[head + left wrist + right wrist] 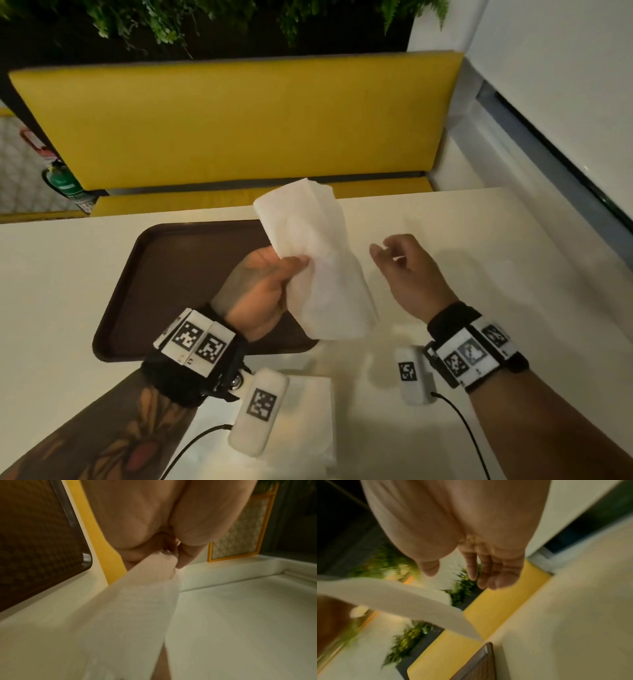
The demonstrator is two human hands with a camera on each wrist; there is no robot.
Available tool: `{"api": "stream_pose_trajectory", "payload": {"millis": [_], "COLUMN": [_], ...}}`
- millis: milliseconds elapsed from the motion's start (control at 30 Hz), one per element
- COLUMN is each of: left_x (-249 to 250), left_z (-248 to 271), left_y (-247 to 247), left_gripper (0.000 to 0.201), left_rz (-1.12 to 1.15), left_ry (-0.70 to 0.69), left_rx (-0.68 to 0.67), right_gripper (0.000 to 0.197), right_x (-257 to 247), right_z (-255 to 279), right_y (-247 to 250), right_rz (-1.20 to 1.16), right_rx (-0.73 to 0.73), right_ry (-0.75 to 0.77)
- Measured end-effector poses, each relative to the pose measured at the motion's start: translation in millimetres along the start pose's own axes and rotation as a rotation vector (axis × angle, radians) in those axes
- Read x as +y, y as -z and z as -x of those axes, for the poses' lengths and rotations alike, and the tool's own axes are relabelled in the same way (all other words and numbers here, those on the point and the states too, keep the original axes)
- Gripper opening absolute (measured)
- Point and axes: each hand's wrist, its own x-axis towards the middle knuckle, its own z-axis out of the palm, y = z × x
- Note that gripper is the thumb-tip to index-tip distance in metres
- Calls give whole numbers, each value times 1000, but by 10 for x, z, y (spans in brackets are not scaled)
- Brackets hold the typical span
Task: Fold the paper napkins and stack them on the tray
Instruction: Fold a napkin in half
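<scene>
Your left hand (263, 291) pinches the napkin (318, 263) mid-sheet, lifted over the right edge of the brown tray (164, 274); your right hand (407, 274) hovers just beside it, fingers loosely open, holding nothing. With one pinch on limp paper, it may sag, crumple or tear before a clean crease forms. More napkins (308, 411) lie on the cream bench (479, 240); beyond it are a yellow booth seat (239, 130) and ferns.

The napkin (318, 260) is plain white. The tray (171, 281) is dark brown with a fine checked weave. The counter (513, 246) is cream. At the far side, the bench seat (233, 123) is mustard yellow, under green foliage (178, 20). Wristbands (195, 342) bear black-and-white square codes.
</scene>
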Motion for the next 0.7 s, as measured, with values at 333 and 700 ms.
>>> {"api": "stream_pose_trajectory", "payload": {"millis": [333, 700], "left_x": [198, 208], "left_z": [-25, -12], "left_y": [308, 560], "left_gripper": [18, 40], "left_rz": [-59, -408], "left_ry": [-17, -147], "left_rx": [-61, 53], "right_gripper": [24, 10], "right_x": [-106, -74], "right_z": [-27, -105], "right_y": [15, 210], "right_rz": [-369, -478], "right_rx": [-342, -286], "right_ry": [37, 154]}}
